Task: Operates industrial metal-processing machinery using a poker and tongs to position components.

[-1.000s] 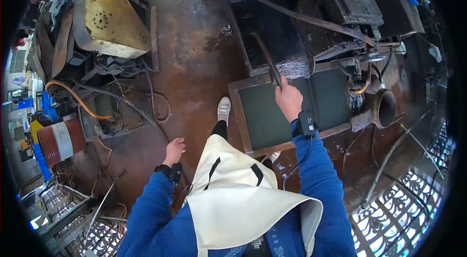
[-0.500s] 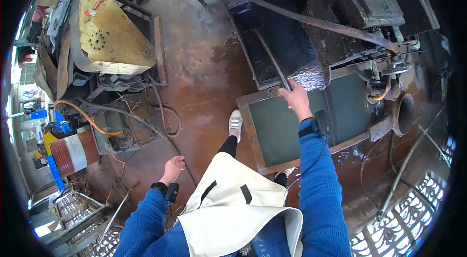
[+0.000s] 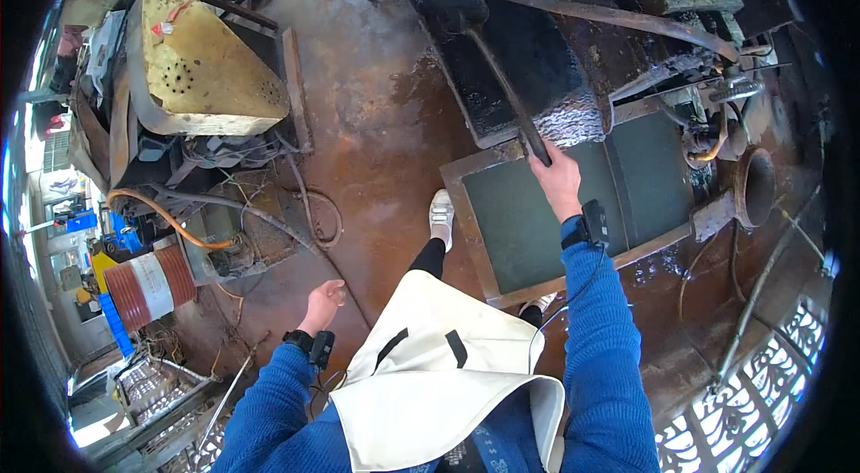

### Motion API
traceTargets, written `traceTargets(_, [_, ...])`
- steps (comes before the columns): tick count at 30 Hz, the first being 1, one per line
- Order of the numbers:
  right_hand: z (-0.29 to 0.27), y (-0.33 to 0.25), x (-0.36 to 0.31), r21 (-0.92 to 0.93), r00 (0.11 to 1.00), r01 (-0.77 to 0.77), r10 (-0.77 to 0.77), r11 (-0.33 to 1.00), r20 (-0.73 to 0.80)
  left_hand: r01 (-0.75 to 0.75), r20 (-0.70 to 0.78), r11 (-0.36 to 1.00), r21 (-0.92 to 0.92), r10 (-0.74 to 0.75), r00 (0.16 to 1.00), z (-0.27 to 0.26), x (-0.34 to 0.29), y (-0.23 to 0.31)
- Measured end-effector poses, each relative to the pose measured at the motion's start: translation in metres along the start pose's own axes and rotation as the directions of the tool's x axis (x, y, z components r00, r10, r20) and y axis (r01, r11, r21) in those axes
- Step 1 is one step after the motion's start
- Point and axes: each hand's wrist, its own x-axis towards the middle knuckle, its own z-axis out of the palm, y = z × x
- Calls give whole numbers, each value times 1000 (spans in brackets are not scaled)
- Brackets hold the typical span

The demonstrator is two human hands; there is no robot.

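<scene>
My right hand [image 3: 557,179] is closed round the near end of a long-handled shovel [image 3: 502,74]. The handle slants up and to the left into a dark, wet-looking metal trough [image 3: 563,83]. At its far end is a broad dark head, whose shape is hard to make out against the trough. Below the trough lies a rectangular tank [image 3: 506,236] of murky grey-green liquid, and my right hand is over its upper part. My left hand [image 3: 322,307] hangs over the floor, loosely bent, with nothing in it.
A thick hose [image 3: 573,30] crosses above the trough. Valves and a round pipe end [image 3: 755,187] stand right of the tank. At the left are a yellowed triangular block [image 3: 202,61], a red-and-white drum [image 3: 150,287] and a hose [image 3: 269,227] across the wet floor.
My right hand has moved slightly right and down with the shovel. More of the shovel's head now shows in the trough. My left hand has barely moved.
</scene>
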Motion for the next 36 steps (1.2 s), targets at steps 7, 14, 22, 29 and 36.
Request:
traceTargets(7, [-42, 48, -93, 64, 1000, -23, 24, 998, -18, -73, 41, 997, 14, 72, 997, 22, -11, 15])
traceTargets(14, [-124, 129, -261, 235, 985, -49, 86, 971, -150, -258, 230, 957, 133, 224, 947, 89, -9, 65])
traceTargets(22, [-298, 172, -382, 386, 772, -512, 608, 767, -184, -318, 366, 926, 203, 230, 902, 171, -15, 100])
traceTargets(29, [-413, 295, -279, -236, 593, -554, 181, 798, -784, -318, 332, 929, 188, 244, 911, 218, -47, 106])
traceTargets(36, [-451, 426, -142, -240, 476, -849, 482, 471, -735, -183, 177, 967, 179, 152, 972, 208, -62, 54])
